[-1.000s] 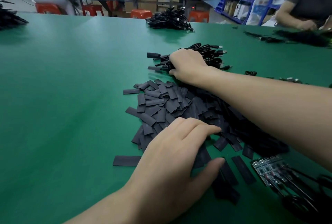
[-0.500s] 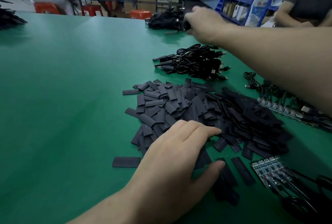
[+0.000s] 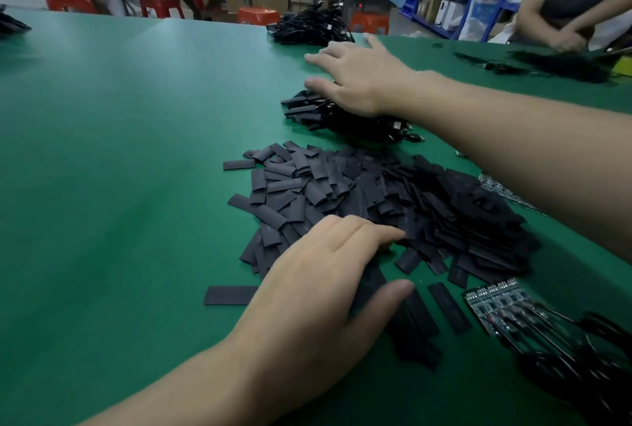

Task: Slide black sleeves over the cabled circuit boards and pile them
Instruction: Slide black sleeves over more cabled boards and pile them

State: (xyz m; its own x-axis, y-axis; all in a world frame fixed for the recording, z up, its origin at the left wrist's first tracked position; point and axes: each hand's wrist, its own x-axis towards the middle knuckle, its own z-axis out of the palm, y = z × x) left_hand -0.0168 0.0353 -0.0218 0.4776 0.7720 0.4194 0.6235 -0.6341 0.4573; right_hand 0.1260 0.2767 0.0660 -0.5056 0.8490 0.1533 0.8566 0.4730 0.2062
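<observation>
A big heap of flat black sleeves (image 3: 383, 193) lies in the middle of the green table (image 3: 119, 152). My left hand (image 3: 318, 292) rests palm down on its near edge, fingers together over some sleeves, thumb apart; I cannot tell whether it grips one. Beyond the heap sits a pile of sleeved boards with black cables (image 3: 328, 114). My right hand (image 3: 355, 80) hovers on top of that pile, fingers spread and empty. A bare circuit board with cables (image 3: 502, 309) lies at the near right. More bare boards (image 3: 496, 186) show under my right forearm.
A second bundle of black cables (image 3: 311, 29) lies at the table's far edge. Another person's arms (image 3: 561, 32) work over black parts (image 3: 561, 63) at the far right. One loose sleeve (image 3: 229, 295) lies left of my left hand. Red stools and blue shelves stand behind.
My right hand left the sleeved pile, swung out to the far cable bundle, and has come back down over the sleeved pile with fingers spread. The left hand has stayed put.
</observation>
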